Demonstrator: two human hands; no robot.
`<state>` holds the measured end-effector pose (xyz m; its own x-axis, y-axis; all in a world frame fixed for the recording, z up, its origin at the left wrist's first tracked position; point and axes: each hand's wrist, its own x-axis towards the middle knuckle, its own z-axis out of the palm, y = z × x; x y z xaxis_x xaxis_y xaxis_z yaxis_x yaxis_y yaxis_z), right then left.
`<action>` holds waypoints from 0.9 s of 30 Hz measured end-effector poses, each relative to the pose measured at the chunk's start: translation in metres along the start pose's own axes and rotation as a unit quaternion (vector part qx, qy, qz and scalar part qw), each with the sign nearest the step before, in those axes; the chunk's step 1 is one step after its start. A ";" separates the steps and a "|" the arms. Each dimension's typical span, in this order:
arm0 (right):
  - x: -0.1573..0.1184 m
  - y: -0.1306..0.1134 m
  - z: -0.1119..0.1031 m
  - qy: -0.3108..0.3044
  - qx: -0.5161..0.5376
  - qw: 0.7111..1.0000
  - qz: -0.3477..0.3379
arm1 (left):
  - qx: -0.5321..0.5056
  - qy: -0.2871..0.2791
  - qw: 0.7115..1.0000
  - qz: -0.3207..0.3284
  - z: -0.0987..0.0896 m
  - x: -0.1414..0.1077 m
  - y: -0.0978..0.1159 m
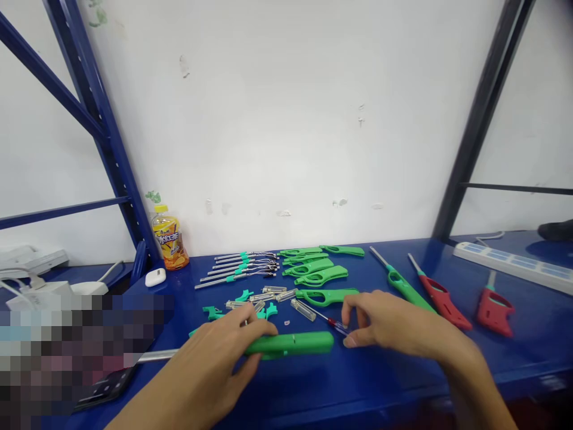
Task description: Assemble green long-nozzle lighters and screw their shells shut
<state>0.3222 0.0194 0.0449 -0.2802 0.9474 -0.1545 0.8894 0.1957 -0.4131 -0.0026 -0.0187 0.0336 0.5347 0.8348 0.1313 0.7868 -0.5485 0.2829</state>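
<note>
My left hand (224, 352) is closed around a green long-reach lighter (304, 342), whose grip points right over the table's front part. Its metal tube (156, 356) shows at the left, beyond my wrist. My right hand (380, 322) has thumb and finger apart around the handle end of a small screwdriver (332, 322); I cannot see a firm grip. Clear fuel tanks (303, 310) and teal triggers (271, 310) lie loose behind my left hand. Several green half shells (326, 297) are lined up further back.
Metal lighter tubes with wires (228, 276) lie at the back left, near a drink bottle (170, 237) and a white earbud case (155, 277). At the right are a green lighter (409, 289), red lighters (445, 303) and a power strip (514, 263). Blue posts (105, 131) frame the table.
</note>
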 end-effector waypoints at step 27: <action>-0.017 -0.017 0.010 0.056 -0.103 0.993 0.018 | -0.082 -0.111 0.989 -0.047 0.014 0.008 -0.002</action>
<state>0.3085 -0.0026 0.0455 -0.2145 0.9749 -0.0598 0.9564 0.1972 -0.2152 0.0045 -0.0120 0.0209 0.5305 0.8405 -0.1106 0.7856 -0.4383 0.4368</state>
